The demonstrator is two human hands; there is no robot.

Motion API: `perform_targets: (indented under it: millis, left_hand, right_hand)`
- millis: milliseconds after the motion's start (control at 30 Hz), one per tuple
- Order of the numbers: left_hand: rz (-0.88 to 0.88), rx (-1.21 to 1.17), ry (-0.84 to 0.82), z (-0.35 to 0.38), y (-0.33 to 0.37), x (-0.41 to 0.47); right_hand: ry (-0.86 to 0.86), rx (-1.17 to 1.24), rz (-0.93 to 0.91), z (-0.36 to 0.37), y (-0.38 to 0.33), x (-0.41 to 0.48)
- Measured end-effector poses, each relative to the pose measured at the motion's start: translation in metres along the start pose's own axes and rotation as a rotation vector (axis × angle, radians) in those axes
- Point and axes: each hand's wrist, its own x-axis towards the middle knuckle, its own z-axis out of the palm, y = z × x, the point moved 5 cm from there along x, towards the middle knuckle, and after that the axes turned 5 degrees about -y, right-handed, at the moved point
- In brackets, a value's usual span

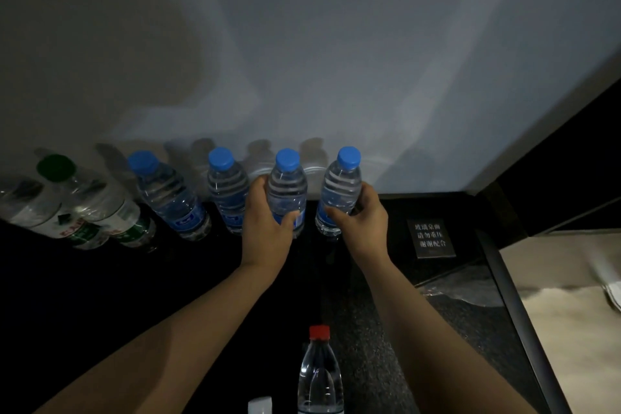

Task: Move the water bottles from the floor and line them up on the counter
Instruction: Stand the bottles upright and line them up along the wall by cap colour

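Observation:
Several clear water bottles stand in a row along the wall on the dark counter (100, 279). My left hand (265, 222) grips a blue-capped bottle (288, 185) around its body. My right hand (361, 215) grips the rightmost blue-capped bottle (341, 188). Both bottles are upright at the right end of the row. To their left stand two more blue-capped bottles (225, 188) (168, 191), then green-capped bottles (87, 198) at the far left. A red-capped bottle (319, 373) stands near me at the bottom edge.
A small dark sign with white characters (431, 238) lies on the counter right of my right hand. The counter's right edge (510, 296) drops to a pale floor (564, 312). A white cap (259, 405) shows at the bottom. A grey wall (302, 60) backs the row.

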Motion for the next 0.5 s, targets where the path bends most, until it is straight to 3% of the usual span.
perform_targets:
  millis: [500]
  left_hand:
    - [0.005, 0.096, -0.043, -0.005, 0.01, 0.006]
  right_hand:
    - [-0.035, -0.044, 0.066, 0.003, -0.003, -0.004]
